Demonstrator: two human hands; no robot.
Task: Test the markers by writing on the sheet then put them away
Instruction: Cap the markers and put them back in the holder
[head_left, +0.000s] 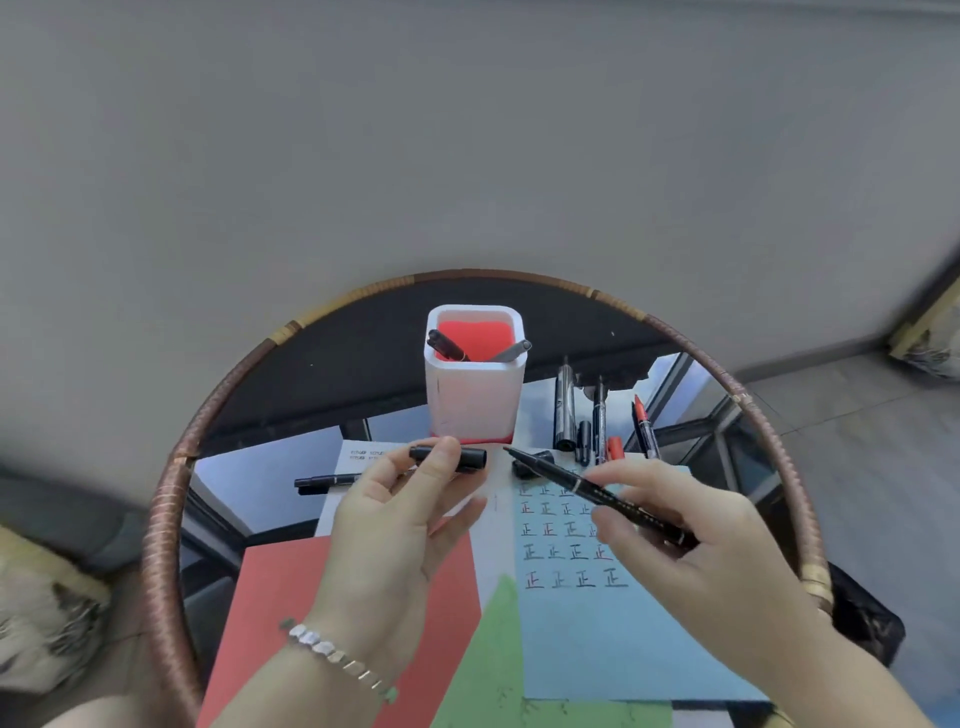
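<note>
My right hand (675, 525) grips an uncapped black marker (571, 486), its tip pointing up-left above the light blue sheet (623, 639). The sheet carries rows of red and black test characters. My left hand (395, 519) pinches a black cap (467, 457) between thumb and fingers, just left of the marker's tip. A white pen holder (475, 395) with a red inside stands behind the hands and holds two markers. Several markers and a red cap (614, 448) lie to its right. Another black marker (324, 480) lies at the left, by the white paper.
Everything sits on a round mirror-topped table with a wrapped copper rim (166, 519). Red paper (291, 613) and green paper (493, 665) lie under my forearms. A loose black cap (540, 460) rests near the sheet's top. Grey floor surrounds the table.
</note>
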